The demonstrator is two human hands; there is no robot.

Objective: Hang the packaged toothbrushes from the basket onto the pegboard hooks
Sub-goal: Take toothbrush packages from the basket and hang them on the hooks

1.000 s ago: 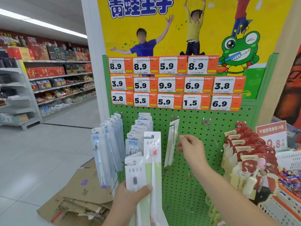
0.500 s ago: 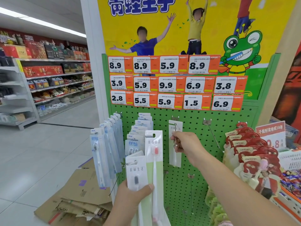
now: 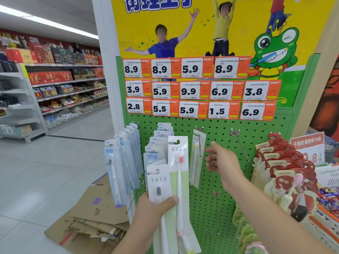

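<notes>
My left hand (image 3: 154, 208) grips two packaged toothbrushes upright in front of the green pegboard (image 3: 220, 180): a short pack with a black brush head (image 3: 159, 182) and a taller green-backed pack with a red brush head (image 3: 178, 173). One clear toothbrush pack (image 3: 197, 158) hangs on a hook at the board's upper middle. My right hand (image 3: 222, 158) hovers just right of that pack, fingers loose, holding nothing. An empty hook (image 3: 242, 147) juts out to the right. The basket is out of view.
Rows of blue toothbrush packs (image 3: 121, 162) and white-blue packs (image 3: 157, 143) hang on the left. Red canban packs (image 3: 286, 162) hang on the right, beside a white crate (image 3: 328, 175). Flattened cardboard (image 3: 91, 217) lies on the floor. Bare hooks (image 3: 216, 208) stick out lower down.
My right hand slid the clear pack onto the hook, let it go and drew back to the right. My left hand keeps its two packs.
</notes>
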